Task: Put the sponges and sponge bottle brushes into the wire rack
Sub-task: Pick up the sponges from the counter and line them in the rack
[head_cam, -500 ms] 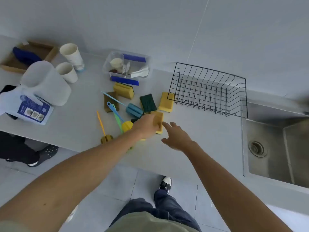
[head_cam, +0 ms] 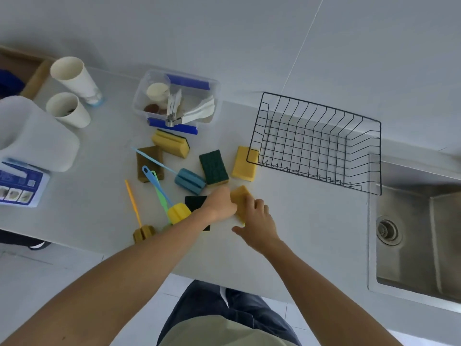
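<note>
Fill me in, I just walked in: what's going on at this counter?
A person is clearing sponges and bottle brushes into the wire rack, which holds nothing yet. Both hands meet on one yellow sponge: left hand grips it, right hand is closing on it. The other sponges and the brushes lie loose on the counter.

One head-worn view – looking steeply down, near, over the counter point(head_cam: 299, 216).
</note>
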